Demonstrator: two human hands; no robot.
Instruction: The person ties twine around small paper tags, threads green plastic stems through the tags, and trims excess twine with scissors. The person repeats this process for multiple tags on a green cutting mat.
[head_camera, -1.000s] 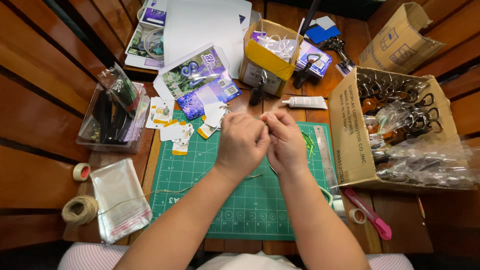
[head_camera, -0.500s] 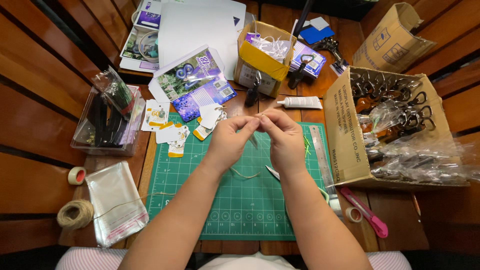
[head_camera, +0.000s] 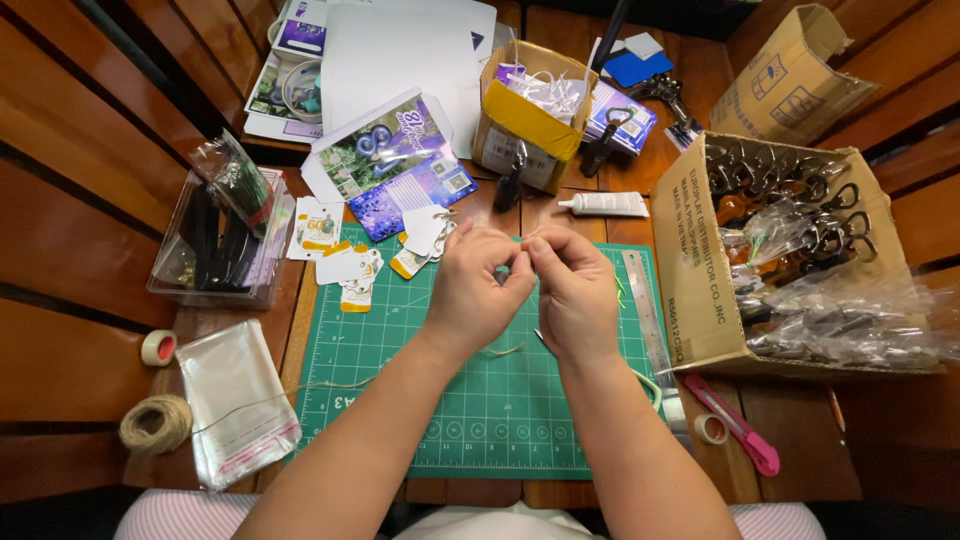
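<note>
My left hand (head_camera: 478, 292) and right hand (head_camera: 572, 290) meet fingertip to fingertip, pinching thin twine (head_camera: 500, 351) above the green cutting mat (head_camera: 420, 400); it looks light and limp, best gripped near its end.

Both hands (head_camera: 525, 290) pinch thin twine (head_camera: 500, 351) above the green cutting mat (head_camera: 400, 400).

Green gridded cutting mat (head_camera: 420, 420) at centre of wooden slatted table (head_camera: 70, 260). Ball of brown twine (head_camera: 155, 423) front left, w/ clear cellophane bags (head_camera: 235, 400) beside. Small roll of tape w/ red core (head_camera: 158, 347) just above. Large brown cardboard box of metal clips (head_camera: 790, 250) right; steel ruler (head_camera: 650, 320) along mat's right edge; pink utility knife (head_camera: 735, 425) nr box. White glue tube (head_camera: 605, 204) above mat.
</note>
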